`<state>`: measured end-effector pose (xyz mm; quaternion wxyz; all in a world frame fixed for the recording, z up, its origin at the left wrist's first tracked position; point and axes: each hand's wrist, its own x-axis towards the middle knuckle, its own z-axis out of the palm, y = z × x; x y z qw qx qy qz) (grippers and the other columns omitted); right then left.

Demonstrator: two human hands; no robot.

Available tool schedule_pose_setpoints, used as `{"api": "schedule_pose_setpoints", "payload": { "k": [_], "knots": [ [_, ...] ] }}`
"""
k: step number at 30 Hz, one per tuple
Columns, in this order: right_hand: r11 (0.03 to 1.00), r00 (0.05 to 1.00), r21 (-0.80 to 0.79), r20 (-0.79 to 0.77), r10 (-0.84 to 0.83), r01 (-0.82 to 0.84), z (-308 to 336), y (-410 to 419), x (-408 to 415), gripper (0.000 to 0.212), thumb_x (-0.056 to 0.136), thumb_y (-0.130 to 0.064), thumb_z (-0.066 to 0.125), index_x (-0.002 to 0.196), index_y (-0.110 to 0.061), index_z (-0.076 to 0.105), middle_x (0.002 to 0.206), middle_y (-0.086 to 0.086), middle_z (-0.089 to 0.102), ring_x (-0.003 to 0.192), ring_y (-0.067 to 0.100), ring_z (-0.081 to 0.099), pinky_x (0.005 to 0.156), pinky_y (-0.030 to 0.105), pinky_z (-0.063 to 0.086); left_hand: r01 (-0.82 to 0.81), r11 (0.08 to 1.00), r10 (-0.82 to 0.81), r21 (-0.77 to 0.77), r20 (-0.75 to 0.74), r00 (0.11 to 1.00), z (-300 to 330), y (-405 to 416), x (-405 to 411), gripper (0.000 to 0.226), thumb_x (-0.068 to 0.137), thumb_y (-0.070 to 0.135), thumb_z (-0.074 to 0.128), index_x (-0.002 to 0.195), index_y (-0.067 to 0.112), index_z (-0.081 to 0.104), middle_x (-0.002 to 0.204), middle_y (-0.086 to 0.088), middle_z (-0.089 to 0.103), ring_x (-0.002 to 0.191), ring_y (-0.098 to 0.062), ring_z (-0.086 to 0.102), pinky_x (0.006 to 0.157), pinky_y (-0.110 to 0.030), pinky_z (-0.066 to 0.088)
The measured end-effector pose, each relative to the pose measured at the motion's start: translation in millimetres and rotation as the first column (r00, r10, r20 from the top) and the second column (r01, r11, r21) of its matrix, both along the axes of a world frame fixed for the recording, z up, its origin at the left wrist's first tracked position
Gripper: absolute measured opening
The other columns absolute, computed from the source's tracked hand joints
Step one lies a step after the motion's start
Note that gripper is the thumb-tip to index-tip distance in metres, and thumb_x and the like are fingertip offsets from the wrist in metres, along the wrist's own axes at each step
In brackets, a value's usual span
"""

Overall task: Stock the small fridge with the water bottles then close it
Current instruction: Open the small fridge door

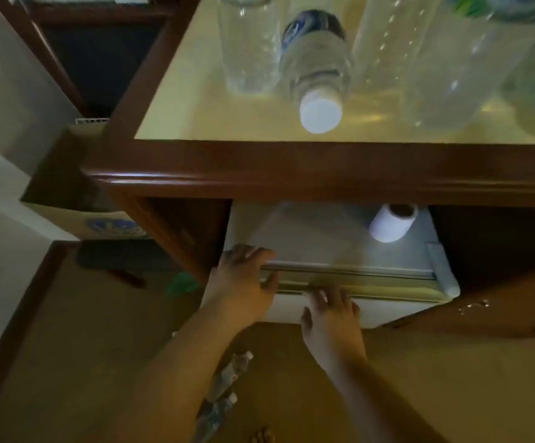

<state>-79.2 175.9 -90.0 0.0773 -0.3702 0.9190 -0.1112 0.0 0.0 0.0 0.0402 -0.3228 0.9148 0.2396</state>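
Both hands sit on the front top edge of the small white fridge (323,247), which stands in the open bay of a dark wooden cabinet (291,167). Left hand (244,279) lies at the fridge's front left corner, fingers bent over the top edge and thumb pointing along the front seam; whether it truly grips the edge or only rests there I cannot tell. Right hand (330,311) is just beside it, to the right and a little lower, fingers spread and fairly straight, fingertips touching the seam along the top of the door. It holds nothing.

On the fridge's flat top, toward the back right, a white roll (392,223) with a dark hollow core stands tilted. The fridge's right front corner shows a pale rounded edge.

Two water bottles (224,391) with white caps lie on the brown floor below the left forearm, one just beyond the other, well apart from the fridge.

Above, the cabinet's pale yellow top carries several clear plastic bottles seen from overhead; one with a white cap and dark blue label (319,71) stands nearest the front edge, with others close on both sides, blurred. To the left of the cabinet a cardboard box (100,219) with a blue printed mark stands against the wall, and a green object (181,284), too blurred to name, lies by the cabinet's left leg.
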Motion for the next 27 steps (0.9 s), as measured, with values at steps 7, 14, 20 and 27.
{"api": "schedule_pose_setpoints", "payload": {
  "k": [7, 14, 20, 27],
  "knots": [
    [0.987, 0.98, -0.158, -0.199, -0.011, -0.021, -36.6, -15.4, -15.1, 0.025, 0.087, -0.029, 0.072, 0.11, -0.02, 0.07, 0.104, 0.007, 0.056, 0.097, 0.031, 0.054, 0.084, 0.045, 0.045, 0.067, 0.988, -0.073, -0.138, -0.039, 0.997, -75.3, -36.2, -48.6, 0.046, 0.095, 0.063, 0.038, 0.139, 0.049, 0.045, 0.155, 0.004, 0.034, 0.144, -0.028, 0.032, 0.106, -0.054, 0.044],
    [0.97, 0.955, -0.24, -0.296, -0.025, -0.049, -53.1, -13.1, -17.3, 0.017, 0.092, -0.027, 0.071, 0.107, -0.02, 0.072, 0.1, 0.008, 0.056, 0.091, 0.031, 0.05, 0.077, 0.043, 0.041, 0.02, 0.997, -0.032, -0.071, -0.16, 0.987, -95.2, -33.4, -79.6, 0.042, 0.088, 0.064, 0.05, 0.112, 0.038, 0.071, 0.128, 0.002, 0.062, 0.113, -0.027, 0.061, 0.093, -0.048, 0.053],
    [0.978, 0.967, -0.193, -0.254, 0.022, -0.073, -44.8, -0.3, -9.7, 0.019, 0.088, -0.025, 0.074, 0.106, -0.02, 0.071, 0.099, 0.007, 0.054, 0.092, 0.031, 0.051, 0.081, 0.044, 0.042, 0.039, 0.993, -0.051, -0.109, -0.113, 0.992, -95.8, -33.2, -76.3, 0.038, 0.091, 0.056, 0.061, 0.122, 0.038, 0.072, 0.138, 0.0, 0.057, 0.124, -0.03, 0.056, 0.099, -0.049, 0.05],
    [0.931, 0.951, -0.194, -0.1, 0.293, -0.308, -34.0, 98.4, 15.7, 0.018, 0.089, -0.03, 0.077, 0.105, -0.027, 0.071, 0.102, -0.002, 0.053, 0.096, 0.022, 0.052, 0.079, 0.041, 0.05, 0.007, 0.992, -0.027, -0.129, -0.15, 0.988, -95.1, -17.7, -75.4, 0.039, 0.096, 0.046, 0.059, 0.129, 0.029, 0.07, 0.145, -0.006, 0.054, 0.134, -0.029, 0.049, 0.109, -0.045, 0.042]
  ]
}}
